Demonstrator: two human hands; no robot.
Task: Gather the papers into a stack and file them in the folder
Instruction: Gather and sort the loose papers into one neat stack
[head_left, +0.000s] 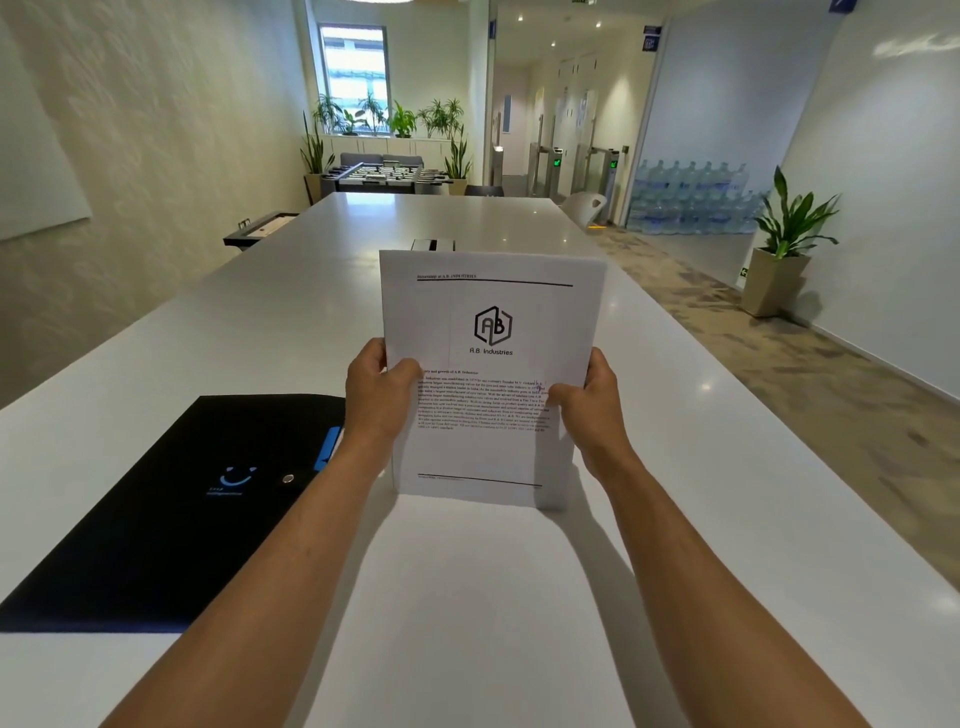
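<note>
Long glossy white bench, pretty bare except a small dark box poking out right behind the sheets. Flat matte black folder with a blue tab lies closed on the left. Left hand and right hand each grip a side of the papers, a thin white printed stack held upright over the bench.

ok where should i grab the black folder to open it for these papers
Probably at the blue tab on the black folder, along its right edge nearest the paper stack. The folder lies flat and closed on the table, so come from the right and hook fingers under that edge. Both hands now hold the stack; free the left hand first.
</note>
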